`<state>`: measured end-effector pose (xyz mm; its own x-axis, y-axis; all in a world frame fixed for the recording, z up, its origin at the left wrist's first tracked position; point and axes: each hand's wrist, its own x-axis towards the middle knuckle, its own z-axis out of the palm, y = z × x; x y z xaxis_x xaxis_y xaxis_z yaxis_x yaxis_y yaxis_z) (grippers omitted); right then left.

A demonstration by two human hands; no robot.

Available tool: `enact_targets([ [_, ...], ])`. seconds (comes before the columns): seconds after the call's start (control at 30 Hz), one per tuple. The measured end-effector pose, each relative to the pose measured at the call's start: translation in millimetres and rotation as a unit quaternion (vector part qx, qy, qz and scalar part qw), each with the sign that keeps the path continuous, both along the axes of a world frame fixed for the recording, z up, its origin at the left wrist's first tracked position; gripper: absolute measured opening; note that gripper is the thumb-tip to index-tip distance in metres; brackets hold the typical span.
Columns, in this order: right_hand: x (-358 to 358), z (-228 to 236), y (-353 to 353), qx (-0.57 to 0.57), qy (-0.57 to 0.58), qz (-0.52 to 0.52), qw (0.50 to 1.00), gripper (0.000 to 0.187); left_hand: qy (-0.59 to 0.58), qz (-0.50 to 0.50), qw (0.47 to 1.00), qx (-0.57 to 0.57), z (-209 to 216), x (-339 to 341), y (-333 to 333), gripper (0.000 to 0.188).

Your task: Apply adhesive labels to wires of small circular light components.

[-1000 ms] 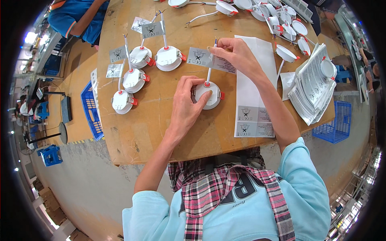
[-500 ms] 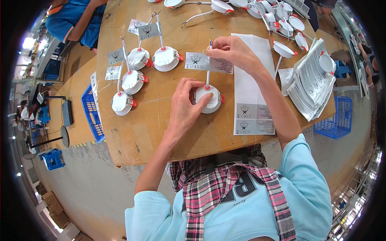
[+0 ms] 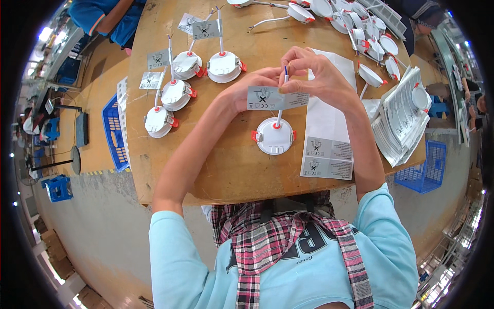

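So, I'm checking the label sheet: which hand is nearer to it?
Right. The right hand hovers directly above the white label sheet; the left hand is beside it, over bare table.

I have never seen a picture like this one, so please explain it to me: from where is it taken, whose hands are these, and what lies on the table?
The picture comes from a wide fisheye camera worn on a person's head, looking down, so straight edges look bent. No machine is here, only two bare hands. The left hand and the right hand together hold a grey label at the thin cable that rises from a round white lamp with red clips, which rests on the wooden table. To the left lie four similar lamps, already with labels. A white sheet of labels lies at the right, beside a stack of papers. More lamps lie at the far edge.
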<state>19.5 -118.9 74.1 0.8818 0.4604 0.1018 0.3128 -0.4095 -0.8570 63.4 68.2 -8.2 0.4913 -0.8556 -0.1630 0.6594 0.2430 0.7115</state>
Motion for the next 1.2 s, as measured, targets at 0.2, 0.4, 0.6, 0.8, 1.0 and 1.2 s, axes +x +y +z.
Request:
enact_targets([
  [0.2, 0.5, -2.3, -7.0, -0.009, -0.019, -0.003, 1.0, 0.017, 0.029, -0.081, 0.99, -0.109, -9.0, -0.1, -20.2, 0.053],
  [0.4, 3.5, -2.4, -11.5, -0.025, -0.038, -0.004, 0.999, 0.021, 0.007, -0.02, 1.0, -0.017, 0.6, -1.9, 4.0, 0.043],
  [0.6, 3.3, -2.1, -9.7, -0.04, -0.03, -0.024, 0.998, 0.03, -0.068, 0.06, 0.993, 0.071, 8.5, -13.2, 15.2, 0.023],
  [0.8, 2.8, -8.6, -13.0, -0.006, -0.002, -0.042, 0.999, 0.029, -0.119, 0.134, 0.978, 0.102, 16.8, -18.9, 23.3, 0.018],
  [1.0, 1.3, -12.9, -10.7, 0.024, 0.032, -0.084, 0.996, 0.026, -0.152, 0.195, 0.961, 0.127, 22.4, -26.6, 22.2, 0.021],
  [1.2, -2.6, -13.5, -5.9, 0.069, 0.082, -0.105, 0.989, 0.023, -0.173, 0.219, 0.954, 0.11, 25.4, -29.5, 24.2, 0.021],
])
